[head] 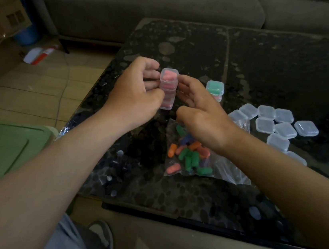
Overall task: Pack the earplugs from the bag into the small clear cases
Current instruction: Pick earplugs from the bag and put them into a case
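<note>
Earplugs (188, 156) in orange, green and purple fill a clear bag (226, 170) on a dark table (271, 65), directly under the right hand (202, 116). Just beyond, an upright stack of filled cases (169, 77) stands between both hands: the left hand (136, 91) pinches it, and straight right fingers touch its right side. Empty cases (265, 125) sit to the right. No writing is legible.
</note>
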A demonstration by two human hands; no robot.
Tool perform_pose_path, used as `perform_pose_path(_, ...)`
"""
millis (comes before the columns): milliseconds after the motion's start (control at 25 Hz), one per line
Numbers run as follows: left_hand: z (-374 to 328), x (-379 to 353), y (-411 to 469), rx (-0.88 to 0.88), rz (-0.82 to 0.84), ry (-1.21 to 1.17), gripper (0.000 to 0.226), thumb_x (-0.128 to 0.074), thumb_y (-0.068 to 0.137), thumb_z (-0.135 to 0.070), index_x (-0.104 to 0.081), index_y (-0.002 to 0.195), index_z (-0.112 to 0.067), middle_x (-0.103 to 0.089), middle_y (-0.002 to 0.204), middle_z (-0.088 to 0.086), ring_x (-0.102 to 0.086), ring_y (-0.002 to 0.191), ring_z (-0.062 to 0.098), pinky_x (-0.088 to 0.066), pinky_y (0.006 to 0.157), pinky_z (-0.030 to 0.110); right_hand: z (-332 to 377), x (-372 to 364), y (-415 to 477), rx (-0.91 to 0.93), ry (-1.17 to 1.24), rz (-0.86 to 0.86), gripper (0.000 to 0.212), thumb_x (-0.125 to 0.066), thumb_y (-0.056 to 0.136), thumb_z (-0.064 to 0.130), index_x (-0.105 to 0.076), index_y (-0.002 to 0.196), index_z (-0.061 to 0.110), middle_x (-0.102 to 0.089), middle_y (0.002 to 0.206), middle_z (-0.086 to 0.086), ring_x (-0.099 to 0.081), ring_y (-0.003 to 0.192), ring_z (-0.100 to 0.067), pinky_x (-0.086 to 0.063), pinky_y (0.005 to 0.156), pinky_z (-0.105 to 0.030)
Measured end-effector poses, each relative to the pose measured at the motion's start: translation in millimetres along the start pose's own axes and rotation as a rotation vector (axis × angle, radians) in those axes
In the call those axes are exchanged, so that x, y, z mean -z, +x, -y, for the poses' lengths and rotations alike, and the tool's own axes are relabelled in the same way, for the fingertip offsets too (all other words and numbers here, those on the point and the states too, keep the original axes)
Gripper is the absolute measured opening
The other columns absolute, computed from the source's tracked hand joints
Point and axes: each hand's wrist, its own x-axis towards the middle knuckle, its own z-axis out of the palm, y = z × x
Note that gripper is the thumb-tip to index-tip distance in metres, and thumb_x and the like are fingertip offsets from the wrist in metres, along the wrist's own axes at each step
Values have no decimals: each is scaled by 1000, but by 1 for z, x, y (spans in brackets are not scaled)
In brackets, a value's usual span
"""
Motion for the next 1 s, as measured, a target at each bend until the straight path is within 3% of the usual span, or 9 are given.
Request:
perform_pose_path(80,2,-1,2,23,6,22,59,-63,92,1,-43,146,-15,-56,140,1,-62,122,9,-54,81,13,1,3,-1,-18,35,16,63,-55,87,3,-40,145,22,-57,112,19,-59,105,6,-51,91,-21)
perform_pose_path(120,4,-1,3,46,19,29,64,-62,91,2,-41,149,-15,-55,144,3,-61,125,11,-53,89,16,1,4,-1,-34,47,18,58,-52,90,-1,-42,141,23,-56,108,19,-60,107,4,-53,88,-22)
perform_pose_path(200,9,-1,5,98,71,50,73,-62,90,3,-34,155,-15,-55,149,8,-59,128,13,-51,103,27,2,2,-1,-79,46,13,46,-51,89,1,-50,121,34,-62,122,5,-54,124,-11,-51,101,-35)
perform_pose_path(280,12,-1,6,124,118,85,78,-61,91,2,-28,159,-15,-57,149,9,-60,128,13,-49,109,35,3,-1,-1,-93,30,26,41,-53,77,15,-53,108,43,-63,131,-5,-56,126,-22,-47,106,-50)
perform_pose_path(400,15,-1,7,116,125,88,75,-60,92,0,-30,158,-15,-63,140,6,-65,117,9,-52,105,35,-1,-3,0,-94,40,59,59,-51,69,23,-53,126,40,-63,130,6,-57,124,-13,-46,108,-46)
perform_pose_path(600,22,-3,11,91,121,90,70,-61,90,0,-37,154,-15,-67,133,5,-69,113,10,-54,104,39,-2,-3,0,-94,49,37,48,-50,69,19,-53,110,45,-65,127,3,-60,122,-15,-48,107,-48)
perform_pose_path(760,23,-2,12,61,87,92,61,-63,91,-4,-45,150,-13,-68,132,3,-69,111,10,-56,101,37,-3,-3,-1,-70,17,0,64,-49,70,17,-52,133,29,-66,125,5,-61,119,-13,-50,106,-46)
perform_pose_path(1000,25,-3,14,-43,-40,182,22,-72,93,-18,-73,115,-18,-76,103,-4,-72,97,7,-59,96,38,-2,-4,-5,-65,-50,-20,68,-50,71,21,-51,139,27,-68,124,5,-63,117,-15,-51,104,-48)
